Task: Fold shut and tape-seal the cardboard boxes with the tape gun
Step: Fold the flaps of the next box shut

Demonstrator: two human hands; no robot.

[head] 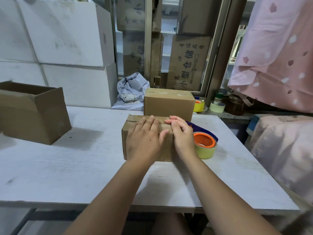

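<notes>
Together left hand (pixel 144 138) and right hand (pixel 182 134) press box (pixel 166 150); carton (pixel 188 63) behind reads 小型仓储.

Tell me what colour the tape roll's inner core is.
The core is orange; head view shows it best.

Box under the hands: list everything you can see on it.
Small brown corrugated cardboard box, closed on the white table, long side toward the camera. Top flaps are folded down; whether the seam is taped is unclear. The left hand lies flat on top, and the right hand presses down near the seam. A taped box stands just behind, the tape gun beside its right end.
</notes>
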